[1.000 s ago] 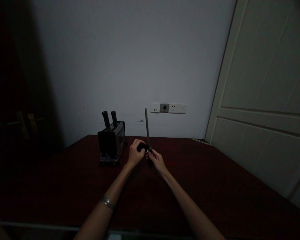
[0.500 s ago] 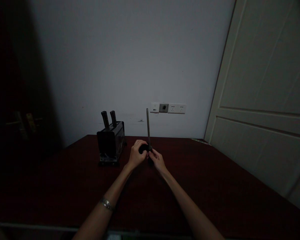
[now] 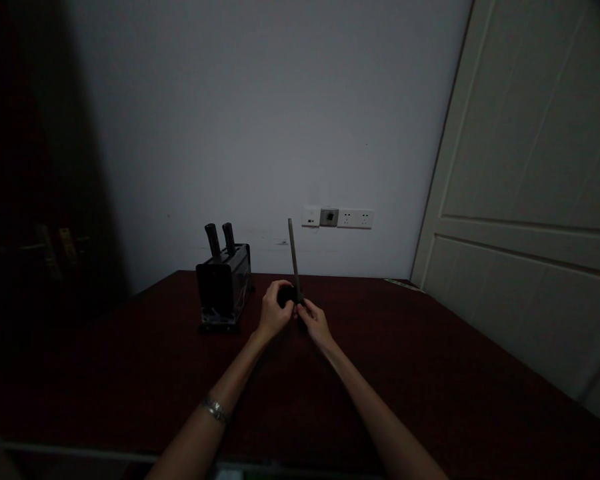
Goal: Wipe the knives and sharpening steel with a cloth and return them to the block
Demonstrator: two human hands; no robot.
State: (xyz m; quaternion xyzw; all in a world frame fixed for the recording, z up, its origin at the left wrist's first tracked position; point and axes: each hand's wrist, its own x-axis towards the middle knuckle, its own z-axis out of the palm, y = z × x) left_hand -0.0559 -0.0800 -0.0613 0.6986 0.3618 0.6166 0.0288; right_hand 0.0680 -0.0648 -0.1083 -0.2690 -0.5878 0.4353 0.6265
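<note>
Over the middle of the dark red table, both hands meet around a black tool with a long thin grey bar (image 3: 293, 257). The bar points up, tilted a little to the left. My left hand (image 3: 273, 310) is closed around the tool's black part, its fingers curled over the far side. Thumb and fingers of my right hand (image 3: 314, 321) pinch the base of the bar from the right. Darkness and my fingers hide most of the tool's lower part, so its exact kind cannot be made out.
Left of my hands stands a black box-shaped holder (image 3: 237, 277) with two dark handles (image 3: 213, 240) sticking out of its top. Behind the table (image 3: 405, 360) is a pale wall with a row of sockets (image 3: 355, 218). A white panelled door (image 3: 525, 200) borders the right side.
The top of the grey bar has tipped slightly to the left. Both hands keep their hold in nearly the same place. The view has shifted a little.
</note>
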